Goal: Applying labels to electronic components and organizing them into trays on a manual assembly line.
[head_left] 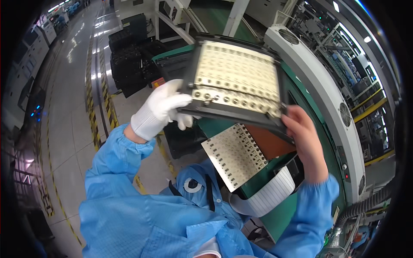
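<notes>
A black rectangular frame (232,113) is held up and tilted above the bench, with a pale panel (236,64) of many small round and dark parts seated in it. My left hand (161,107), in a white knit glove, grips the frame's lower left corner, thumb in front. Bare, my right hand (302,127) pinches the lower right corner; its fingertips are partly behind the frame. Below the frame, a second pale panel (235,159) with rows of dark dots lies slanted at the bench's near side. Motion slightly blurs the held frame.
A brown board (271,143) lies beside the second panel on the green bench (279,217). Lined white paper (269,198) curls over the near edge. A long white housing with fans (325,90) runs along the right. Black crates (129,58) stand on the floor at left.
</notes>
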